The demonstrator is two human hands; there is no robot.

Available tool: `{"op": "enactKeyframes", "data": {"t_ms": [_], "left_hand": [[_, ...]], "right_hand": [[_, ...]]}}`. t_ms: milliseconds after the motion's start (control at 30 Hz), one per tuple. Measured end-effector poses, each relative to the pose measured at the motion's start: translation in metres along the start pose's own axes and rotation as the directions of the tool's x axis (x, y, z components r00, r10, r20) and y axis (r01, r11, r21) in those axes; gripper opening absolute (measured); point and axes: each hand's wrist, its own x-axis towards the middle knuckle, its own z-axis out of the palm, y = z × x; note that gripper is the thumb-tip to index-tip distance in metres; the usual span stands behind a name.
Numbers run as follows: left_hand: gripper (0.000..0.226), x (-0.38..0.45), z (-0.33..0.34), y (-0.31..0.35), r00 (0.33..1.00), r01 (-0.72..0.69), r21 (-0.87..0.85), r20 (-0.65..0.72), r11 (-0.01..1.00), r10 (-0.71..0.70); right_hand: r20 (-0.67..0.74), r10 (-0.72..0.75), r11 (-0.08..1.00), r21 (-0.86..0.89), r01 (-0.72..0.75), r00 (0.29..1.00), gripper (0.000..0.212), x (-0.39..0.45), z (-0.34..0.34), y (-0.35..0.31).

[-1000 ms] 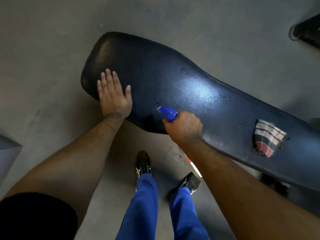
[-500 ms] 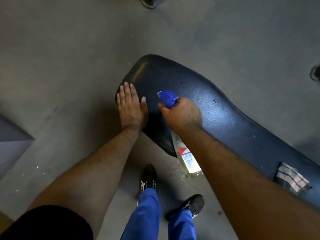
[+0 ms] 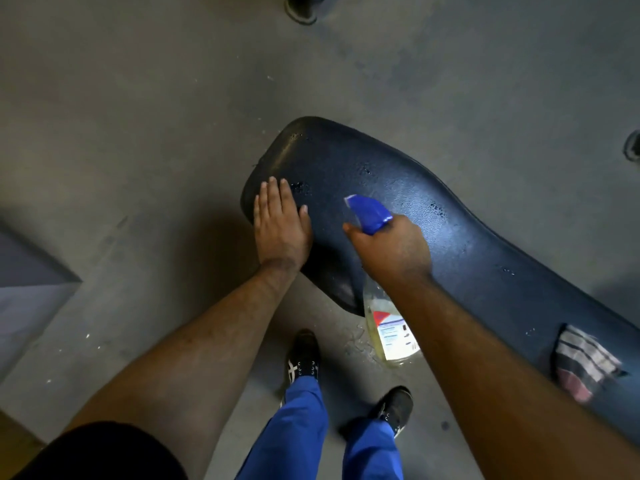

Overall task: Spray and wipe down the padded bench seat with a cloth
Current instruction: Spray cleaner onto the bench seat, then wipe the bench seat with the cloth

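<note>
Little has shifted: right hand grips spray bottle, label unreadable; left hand flat on bench seat.

Likely a gym or workout room: a long, dark padded bench stands on a bare grey concrete floor. Beyond the bench's far end, a black rubber-footed leg of other equipment rests on that floor.

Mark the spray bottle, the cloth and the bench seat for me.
spray bottle (image 3: 372, 213), head view, on its blue trigger head.
cloth (image 3: 585, 362), head view, middle of the striped folded fabric.
bench seat (image 3: 485, 258), head view, bare wet padding right of the bottle.
</note>
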Motion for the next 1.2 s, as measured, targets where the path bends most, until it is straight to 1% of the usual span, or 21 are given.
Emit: {"op": "enactKeyframes", "data": {"t_ms": [133,200,267,367,467,567,700,867,933,1033,1100,1200], "left_hand": [[0.066,-0.031,-0.01,0.029,0.989,-0.136,-0.071,0.053,0.988,0.14],[0.066,-0.048,-0.01,0.05,0.973,-0.203,-0.073,0.096,0.976,0.21],[0.066,-0.064,-0.008,0.073,0.949,-0.269,-0.069,0.154,0.961,0.276],[0.066,-0.091,0.002,0.112,0.899,-0.344,-0.082,0.26,0.935,0.354],[0.066,-0.123,0.017,0.16,0.846,-0.393,-0.095,0.351,0.914,0.401],[0.066,-0.163,0.036,0.215,0.789,-0.454,-0.108,0.411,0.884,0.456],[0.065,-0.217,0.067,0.286,0.701,-0.542,-0.142,0.469,0.829,0.538],[0.072,-0.27,0.113,0.365,0.568,-0.659,-0.179,0.517,0.73,0.64],[0.074,-0.282,0.131,0.386,0.541,-0.688,-0.14,0.555,0.712,0.632],[0.073,-0.302,0.153,0.4,0.547,-0.717,0.01,0.629,0.697,0.553],[0.072,-0.311,0.162,0.4,0.575,-0.73,0.101,0.626,0.677,0.527],[0.073,-0.313,0.167,0.4,0.583,-0.738,0.137,0.622,0.661,0.523]], "right_hand": [[-0.02,0.085,0.988,0.133,-0.082,0.996,0.042,-0.018,-0.024,0.042],[-0.039,0.155,0.966,0.215,-0.143,0.987,0.043,-0.024,-0.039,0.066],[-0.049,0.21,0.947,0.258,-0.19,0.977,0.045,-0.029,-0.052,0.093],[-0.071,0.259,0.933,0.277,-0.23,0.963,0.042,-0.04,-0.075,0.138],[-0.103,0.309,0.909,0.324,-0.262,0.945,0.042,-0.054,-0.098,0.191],[-0.131,0.362,0.875,0.39,-0.288,0.923,0.04,-0.071,-0.12,0.253],[-0.189,0.455,0.815,0.483,-0.321,0.87,0.037,-0.09,-0.156,0.332],[-0.31,0.514,0.778,0.562,-0.281,0.8,0.035,-0.097,-0.207,0.411],[-0.345,0.505,0.78,0.574,-0.248,0.791,0.035,-0.093,-0.222,0.433],[-0.385,0.457,0.78,0.607,-0.153,0.802,0.032,-0.085,-0.237,0.454],[-0.416,0.441,0.753,0.654,-0.075,0.795,0.034,-0.078,-0.246,0.465],[-0.491,0.425,0.688,0.721,0.081,0.761,0.032,-0.069,-0.258,0.478]]}}
